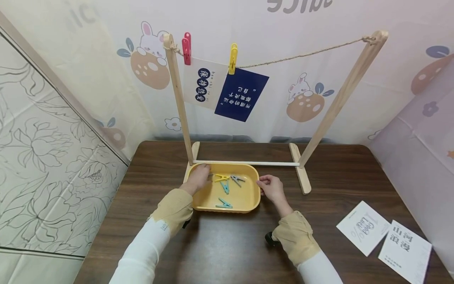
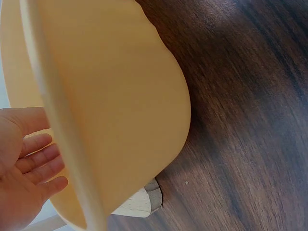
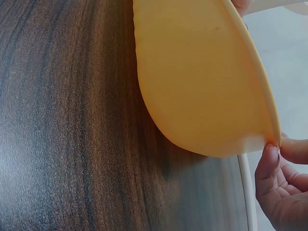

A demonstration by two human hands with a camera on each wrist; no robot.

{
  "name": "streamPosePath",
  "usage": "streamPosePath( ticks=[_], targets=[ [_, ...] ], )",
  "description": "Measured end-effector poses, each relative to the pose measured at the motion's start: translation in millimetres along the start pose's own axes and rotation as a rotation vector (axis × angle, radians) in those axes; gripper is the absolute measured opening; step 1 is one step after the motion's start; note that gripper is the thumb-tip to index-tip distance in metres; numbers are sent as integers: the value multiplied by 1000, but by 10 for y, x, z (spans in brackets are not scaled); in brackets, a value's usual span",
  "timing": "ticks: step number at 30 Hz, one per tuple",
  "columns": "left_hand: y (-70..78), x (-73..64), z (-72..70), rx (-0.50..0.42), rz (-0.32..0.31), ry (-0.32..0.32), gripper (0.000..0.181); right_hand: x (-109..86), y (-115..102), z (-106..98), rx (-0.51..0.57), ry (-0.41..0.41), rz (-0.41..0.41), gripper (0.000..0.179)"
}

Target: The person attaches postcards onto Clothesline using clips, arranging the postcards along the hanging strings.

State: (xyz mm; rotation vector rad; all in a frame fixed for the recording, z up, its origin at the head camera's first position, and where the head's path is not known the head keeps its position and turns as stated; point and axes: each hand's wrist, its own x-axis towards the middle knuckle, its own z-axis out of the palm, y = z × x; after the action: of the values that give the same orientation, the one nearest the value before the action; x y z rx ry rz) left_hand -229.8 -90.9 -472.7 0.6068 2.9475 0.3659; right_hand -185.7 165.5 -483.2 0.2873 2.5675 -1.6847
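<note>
A shallow yellow plastic basin [image 1: 244,197] sits on the table before the wooden rack. My left hand [image 1: 200,178] reaches over its left side, fingers inside. Beside those fingertips shows the end of a grey clothespin [image 1: 211,174]; I cannot tell whether it is pinched. In the left wrist view, the rim [image 2: 62,120] hides the fingertip nearest the top, and the other fingers bend loosely. My right hand [image 1: 272,188] pinches the basin's right rim between thumb and finger, also seen in the right wrist view. Inside lie a yellow clothespin [image 1: 221,178], another grey clothespin [image 1: 237,180] and teal clothespins [image 1: 225,203].
A twine [image 1: 301,56] spans the rack's posts [image 1: 342,96]. Red clothespins [image 1: 186,51] and a yellow clothespin [image 1: 232,59] hold a white card [image 1: 202,85] and a navy card [image 1: 242,94] on it. Two white cards [image 1: 363,228] lie at the table's right.
</note>
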Motion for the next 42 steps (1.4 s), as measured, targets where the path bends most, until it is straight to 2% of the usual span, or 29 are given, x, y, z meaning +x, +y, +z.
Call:
streamPosePath(
  ticks=[8, 22, 27, 32, 42],
  targets=[
    [0, 21, 26, 45, 18, -16, 30, 3, 3, 7, 42, -2, 36, 20],
    [74, 64, 100, 199, 51, -19, 18, -6, -2, 18, 72, 11, 44, 18],
    [65, 56, 135, 208, 48, -33, 11, -18, -7, 28, 81, 25, 48, 18],
    [47, 56, 164, 195, 19, -48, 7, -13, 5, 35, 95, 25, 52, 19],
    [59, 66, 165, 215, 3, -98, 13, -23, 2, 47, 116, 33, 57, 19]
  ],
)
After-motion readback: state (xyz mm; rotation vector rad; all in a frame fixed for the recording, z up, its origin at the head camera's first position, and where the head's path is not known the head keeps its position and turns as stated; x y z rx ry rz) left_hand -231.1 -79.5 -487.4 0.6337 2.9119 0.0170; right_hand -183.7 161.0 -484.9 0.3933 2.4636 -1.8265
